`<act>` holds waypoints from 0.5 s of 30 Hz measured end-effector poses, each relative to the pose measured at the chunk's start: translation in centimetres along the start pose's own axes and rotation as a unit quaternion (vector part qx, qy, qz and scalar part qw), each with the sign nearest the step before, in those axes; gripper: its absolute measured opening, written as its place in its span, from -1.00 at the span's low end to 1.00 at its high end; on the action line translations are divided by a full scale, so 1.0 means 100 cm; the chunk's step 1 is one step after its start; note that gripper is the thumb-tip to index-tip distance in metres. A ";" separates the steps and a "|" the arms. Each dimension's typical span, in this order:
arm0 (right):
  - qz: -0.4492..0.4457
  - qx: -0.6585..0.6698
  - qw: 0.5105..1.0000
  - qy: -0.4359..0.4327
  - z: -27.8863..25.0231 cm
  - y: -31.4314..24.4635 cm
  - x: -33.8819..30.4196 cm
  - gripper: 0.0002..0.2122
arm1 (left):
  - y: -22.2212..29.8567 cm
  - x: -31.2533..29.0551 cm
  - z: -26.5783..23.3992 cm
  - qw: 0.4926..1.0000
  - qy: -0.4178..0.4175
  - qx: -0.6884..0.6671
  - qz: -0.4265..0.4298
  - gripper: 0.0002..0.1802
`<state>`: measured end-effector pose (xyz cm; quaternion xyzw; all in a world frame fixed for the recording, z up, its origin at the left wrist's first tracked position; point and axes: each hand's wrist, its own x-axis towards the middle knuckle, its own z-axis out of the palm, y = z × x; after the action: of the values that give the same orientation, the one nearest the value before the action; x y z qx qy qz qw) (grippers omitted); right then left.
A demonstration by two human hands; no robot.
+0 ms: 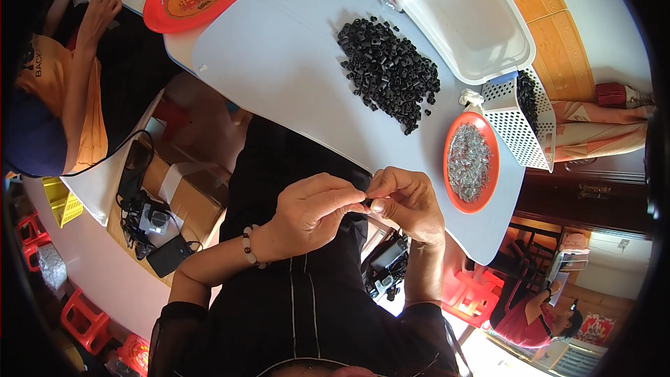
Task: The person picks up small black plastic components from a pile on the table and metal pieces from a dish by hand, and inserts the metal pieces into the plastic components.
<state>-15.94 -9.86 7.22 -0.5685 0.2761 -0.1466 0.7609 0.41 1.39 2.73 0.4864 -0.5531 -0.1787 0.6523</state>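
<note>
Both my hands meet above my lap, just off the near edge of the pale table (279, 42). Between the fingertips sits a small black plastic part (367, 202), mostly covered by the fingers. My right hand (412, 206) pinches it between thumb and forefinger. From the other side, the thumb and fingers of my left hand (310, 209) close in a pinch at the same part; whether they hold a second tiny piece cannot be made out. On the table ahead lies a heap of similar black parts (387, 66). An orange-red dish (494, 185) of small clear pieces (469, 160) stands at the right.
A white tray (467, 21) and a perforated white basket (513, 119) with black parts stand at the right. Far left, a red plate (160, 17) lies near a co-worker's hand (101, 14). Red stools (87, 321) and a cardboard box (188, 202) are on the floor.
</note>
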 end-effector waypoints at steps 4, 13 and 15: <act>0.037 0.006 0.999 -0.011 -0.005 0.000 0.000 -0.95 | -0.001 -0.001 -0.002 0.999 -0.023 0.028 0.033 -0.73; 0.035 -0.042 0.996 0.070 0.007 0.007 0.009 -0.90 | -0.009 0.001 0.000 0.996 -0.029 0.084 0.030 -0.68; 0.046 -0.054 0.995 0.065 0.003 0.003 0.008 -0.89 | -0.014 0.000 0.001 0.998 -0.030 0.045 -0.010 -0.71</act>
<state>-15.18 -9.96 6.76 -0.5846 0.3588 -0.1332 0.7154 0.78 0.68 1.55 0.5155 -0.5752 -0.1745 0.6107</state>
